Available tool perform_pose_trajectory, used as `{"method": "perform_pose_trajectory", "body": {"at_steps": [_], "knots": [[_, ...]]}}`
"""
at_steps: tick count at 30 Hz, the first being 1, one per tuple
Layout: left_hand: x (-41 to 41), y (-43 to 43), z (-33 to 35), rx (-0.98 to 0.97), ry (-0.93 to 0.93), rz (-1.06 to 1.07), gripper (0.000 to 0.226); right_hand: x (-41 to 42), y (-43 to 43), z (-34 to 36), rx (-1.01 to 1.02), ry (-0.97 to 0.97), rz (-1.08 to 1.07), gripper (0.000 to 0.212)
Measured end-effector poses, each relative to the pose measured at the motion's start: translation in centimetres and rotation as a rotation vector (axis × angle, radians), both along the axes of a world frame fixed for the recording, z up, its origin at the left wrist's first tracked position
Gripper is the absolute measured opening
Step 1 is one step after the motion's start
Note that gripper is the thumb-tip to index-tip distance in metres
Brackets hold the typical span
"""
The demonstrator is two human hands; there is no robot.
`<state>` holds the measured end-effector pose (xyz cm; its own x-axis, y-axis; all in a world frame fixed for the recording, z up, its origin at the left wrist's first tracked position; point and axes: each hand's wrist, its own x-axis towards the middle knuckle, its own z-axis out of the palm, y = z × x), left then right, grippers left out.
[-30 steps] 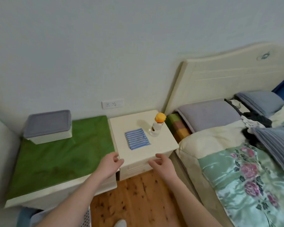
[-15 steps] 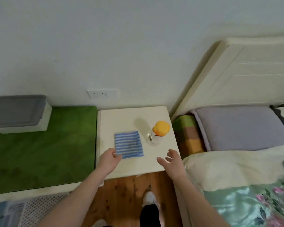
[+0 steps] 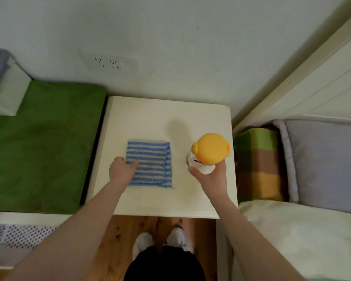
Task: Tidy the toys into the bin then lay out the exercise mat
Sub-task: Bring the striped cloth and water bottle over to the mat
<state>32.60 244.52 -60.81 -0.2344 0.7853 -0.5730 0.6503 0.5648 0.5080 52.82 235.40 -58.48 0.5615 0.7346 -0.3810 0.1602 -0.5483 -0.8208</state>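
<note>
Evidently the tidying has barely begun: the clear bottle with a rounded yellow-orange duck-like cap (image 3: pixel 211 149) stands on the right side of the cream square counter (image 3: pixel 150 118), and the blue-and-white striped knitted cloth (image 3: pixel 150 163) lies flat at the counter's middle. The white perforated plastic bin (image 3: pixel 18 236) sits low, off the counter's left front corner, its inside hidden. Laying out a mat is not yet started; a green plush mat (image 3: pixel 45 142) lies left of the counter, though whether it is the exercise mat I cannot tell. The right hand (image 3: pixel 209 175) curls thumb and fingers round the bottle's base. The left hand (image 3: pixel 121 169) touches the cloth's left edge; whether it pinches is unclear.
</note>
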Motion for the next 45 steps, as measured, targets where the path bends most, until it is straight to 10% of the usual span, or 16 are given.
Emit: {"method": "perform_pose_trajectory", "body": {"at_steps": [8,16,31,45], "knots": [[0.5,1.0,-3.6,-0.024,0.033,0.017,0.057,-0.8,0.8,-2.8,0.070,0.010,-0.056,0.075],[1.3,1.3,-1.9,0.007,-0.177,0.121,0.015,-2.1,1.7,-1.3,0.104,0.043,-0.041,0.067],[-11.0,2.5,22.1,0.357,-0.354,0.351,0.015,-13.5,7.7,19.4,0.183,0.082,0.284,0.061],[-25.2,-2.9,35.6,0.637,-0.084,0.581,0.012,-28.7,12.1,32.4,0.334,0.098,0.976,0.061]]}}
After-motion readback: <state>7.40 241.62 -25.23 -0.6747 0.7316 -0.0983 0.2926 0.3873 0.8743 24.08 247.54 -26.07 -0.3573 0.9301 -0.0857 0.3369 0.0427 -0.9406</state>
